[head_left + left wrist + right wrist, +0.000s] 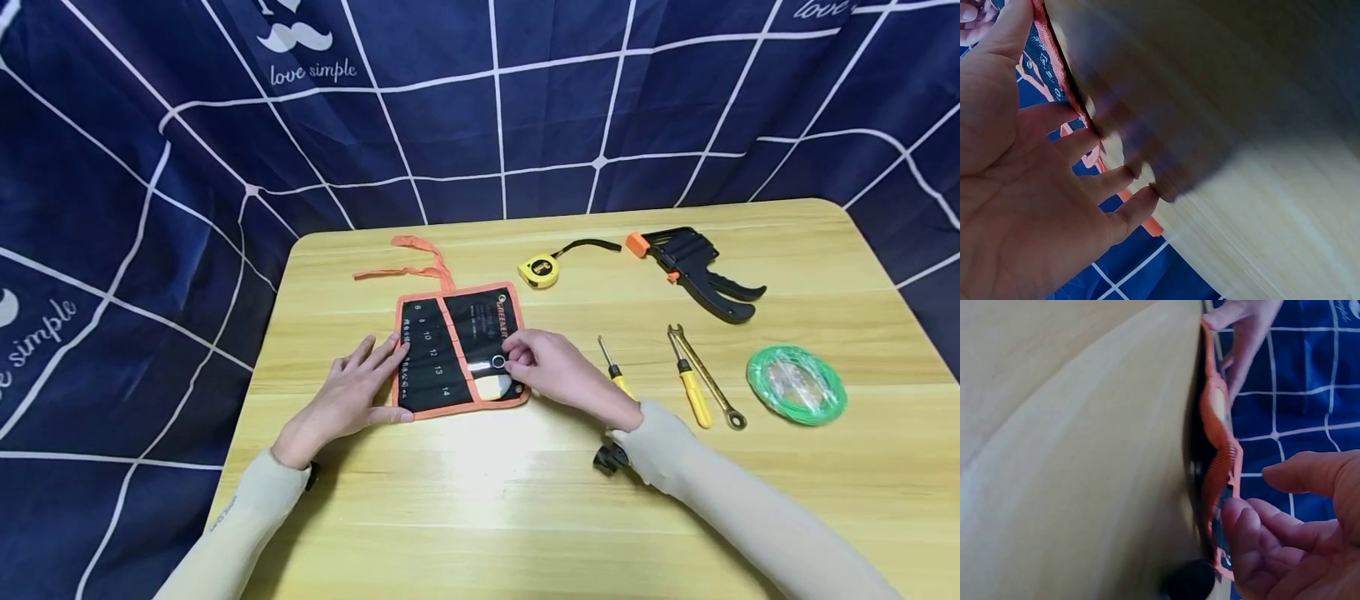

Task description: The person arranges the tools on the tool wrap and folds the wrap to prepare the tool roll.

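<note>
A black tool pouch [427,354] with orange trim lies spread on the table, printed with a column of numbers on its left part. Along its left edge, my left hand [352,392] rests with its fingers spread and the fingertips on the fabric and table. In the left wrist view, that hand [1041,187] has nothing in its palm. My right hand [551,367] is at the pouch's right edge, close beside a ring [498,362] near a pale patch. The right wrist view shows this hand's [1297,519] thumb apart from its loosely bent fingers, holding nothing visible.
Behind the pouch lies a yellow tape measure [540,270] with a black strap. On the right are a black clamp [701,271], two yellow-handled screwdrivers [696,398], a combination wrench [708,379] and a green coil [797,385]. Orange ties [420,258] trail from the pouch.
</note>
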`<act>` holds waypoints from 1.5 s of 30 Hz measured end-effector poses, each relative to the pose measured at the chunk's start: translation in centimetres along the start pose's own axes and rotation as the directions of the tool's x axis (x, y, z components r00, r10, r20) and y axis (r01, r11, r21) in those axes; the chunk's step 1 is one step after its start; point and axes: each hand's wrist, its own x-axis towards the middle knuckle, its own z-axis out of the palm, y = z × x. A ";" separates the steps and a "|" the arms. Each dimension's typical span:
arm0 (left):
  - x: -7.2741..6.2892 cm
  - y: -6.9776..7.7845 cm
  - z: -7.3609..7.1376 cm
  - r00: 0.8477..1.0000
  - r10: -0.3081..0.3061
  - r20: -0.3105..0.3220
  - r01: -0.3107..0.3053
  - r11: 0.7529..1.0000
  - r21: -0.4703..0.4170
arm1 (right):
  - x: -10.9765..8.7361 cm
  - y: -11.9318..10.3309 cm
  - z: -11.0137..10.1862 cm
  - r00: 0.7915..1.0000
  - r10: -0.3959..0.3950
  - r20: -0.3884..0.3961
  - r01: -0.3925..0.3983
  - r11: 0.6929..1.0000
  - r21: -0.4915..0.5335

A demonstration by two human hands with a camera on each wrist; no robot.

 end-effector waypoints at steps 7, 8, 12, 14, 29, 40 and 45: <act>-0.1 -0.1 0.0 1.000 -0.005 0.001 0.005 1.000 -0.001 | -1.7 -0.3 -1.8 0.997 0.020 -0.081 -0.014 0.998 0.067; -0.1 -0.1 -0.1 1.000 -0.005 0.001 0.005 1.000 0.000 | -2.0 -0.3 -2.1 0.995 0.025 -0.095 -0.018 0.997 0.074; -0.1 -0.1 -0.2 1.000 -0.005 0.002 0.005 1.000 0.007 | -3.1 -0.4 -2.9 0.988 0.046 -0.147 -0.031 0.994 0.106; -0.1 -0.2 -0.1 1.000 -0.007 0.004 0.007 1.000 0.013 | -3.6 -0.3 -3.3 0.985 0.055 -0.166 -0.035 0.991 0.126; 0.0 0.0 0.0 1.000 -0.004 0.009 0.004 1.000 0.005 | -8.8 2.3 -7.6 0.952 0.127 -0.278 -0.058 0.968 0.243; 0.2 0.1 0.0 1.000 0.006 0.003 -0.006 1.000 0.018 | -12.7 5.3 -9.4 0.904 0.218 -0.367 -0.137 0.963 0.234; 0.2 0.1 0.0 1.000 -0.001 0.008 0.001 1.000 0.018 | -14.0 7.0 -10.1 0.885 0.223 -0.409 -0.149 0.968 0.203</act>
